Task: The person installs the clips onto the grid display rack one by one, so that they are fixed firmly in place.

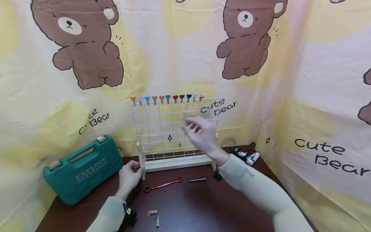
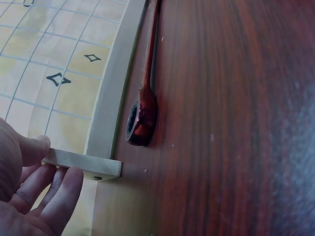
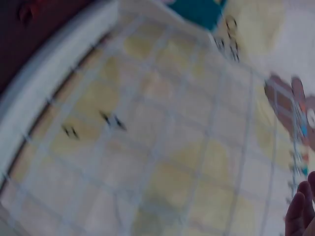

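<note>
A white wire grid rack (image 1: 157, 124) stands upright on a pale wooden base (image 1: 178, 165). Several small heart-topped clips (image 1: 175, 97) in many colours line its top wire, the rightmost one tilted. My left hand (image 1: 129, 177) pinches the rack's wooden side post (image 2: 81, 161) low down, thumb on one face and fingers on the other. Raised before the grid, my right hand (image 1: 202, 133) is blurred, its fingers loosely bent with nothing visible in them. On the table near me lie an orange heart clip (image 1: 151, 213) and a purple-topped clip (image 1: 157, 221).
A red wrench (image 1: 163, 185) and a metal bolt (image 1: 198, 179) lie in front of the base. At left a green tool case (image 1: 87, 170) leans near the curtain. White and black corded items (image 1: 249, 156) sit behind the right arm on the dark wooden table (image 1: 203, 206).
</note>
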The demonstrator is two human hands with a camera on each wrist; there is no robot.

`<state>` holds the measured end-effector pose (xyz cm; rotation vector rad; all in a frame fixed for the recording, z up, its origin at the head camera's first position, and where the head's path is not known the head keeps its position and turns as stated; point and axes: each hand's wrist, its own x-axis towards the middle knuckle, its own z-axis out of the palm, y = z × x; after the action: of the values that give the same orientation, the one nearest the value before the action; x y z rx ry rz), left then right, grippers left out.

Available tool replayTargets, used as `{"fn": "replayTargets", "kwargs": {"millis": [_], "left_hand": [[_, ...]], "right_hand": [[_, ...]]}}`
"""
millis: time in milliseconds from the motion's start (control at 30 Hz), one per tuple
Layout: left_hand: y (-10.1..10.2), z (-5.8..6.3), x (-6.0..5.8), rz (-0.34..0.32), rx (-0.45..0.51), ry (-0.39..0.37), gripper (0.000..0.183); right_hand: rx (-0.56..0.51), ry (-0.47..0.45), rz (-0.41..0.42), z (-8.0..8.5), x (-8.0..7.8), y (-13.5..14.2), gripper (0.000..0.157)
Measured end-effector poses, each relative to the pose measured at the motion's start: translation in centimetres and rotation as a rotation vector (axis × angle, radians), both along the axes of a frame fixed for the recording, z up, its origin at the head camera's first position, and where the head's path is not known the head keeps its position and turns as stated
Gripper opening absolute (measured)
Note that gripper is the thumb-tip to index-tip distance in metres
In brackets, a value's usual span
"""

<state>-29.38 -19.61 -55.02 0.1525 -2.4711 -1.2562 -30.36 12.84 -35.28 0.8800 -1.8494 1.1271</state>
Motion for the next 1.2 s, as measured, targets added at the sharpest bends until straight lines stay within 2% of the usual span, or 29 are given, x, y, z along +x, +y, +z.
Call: {"fn": "replayTargets", "kwargs": {"millis": [133,200,300,433,500,600,733,867,967,1100,1200], "left_hand": [[0.0,0.0,-0.1,0.001,-0.008,0.0,0.017],[0.0,0.0,-0.2,0.004,-0.011,-0.004,0.017],[0.1,0.1,-0.4,0.002,-0.011,-0.002,0.017],[0.2,0.1,-0.4,-0.007,-0.005,0.014,0.017],[0.1,0.1,-0.4,-0.01,-0.004,0.024,0.016],[0.0,0.0,-0.4,-0.006,-0.01,0.03,0.016],[0.0,-0.2,-0.4,0.004,-0.018,0.027,0.016],[0.1,-0.1,-0.2,-0.003,-0.015,0.023,0.017],[0.3,-0.1,-0.2,-0.013,-0.014,0.021,0.016],[0.2,-0.1,-0.1,-0.004,-0.015,0.025,0.016],[0.0,-0.1,-0.2,0.004,-0.022,0.023,0.016]], "right_hand": [[0.123,-0.154,0.134,-4.1,2.1,-2.6,0.016],[0.225,-0.233,0.193,-6.1,2.9,-3.9,0.014],[0.44,-0.36,0.288,-8.8,3.8,-5.4,0.014],[0.741,-0.479,0.367,-12.1,4.9,-7.1,0.016],[0.838,-0.51,0.375,-13.6,5.5,-8.0,0.016],[0.931,-0.534,0.331,-15.9,6.3,-9.5,0.014],[1.041,-0.458,0.231,-18.1,6.9,-11.6,0.009],[1.107,-0.383,0.235,-18.6,7.0,-12.7,0.006],[1.082,-0.359,0.289,-17.9,6.8,-12.3,0.005],[0.937,-0.3,0.324,-15.5,6.0,-10.3,0.005],[0.813,-0.324,0.341,-12.6,5.0,-7.8,0.007]]}}
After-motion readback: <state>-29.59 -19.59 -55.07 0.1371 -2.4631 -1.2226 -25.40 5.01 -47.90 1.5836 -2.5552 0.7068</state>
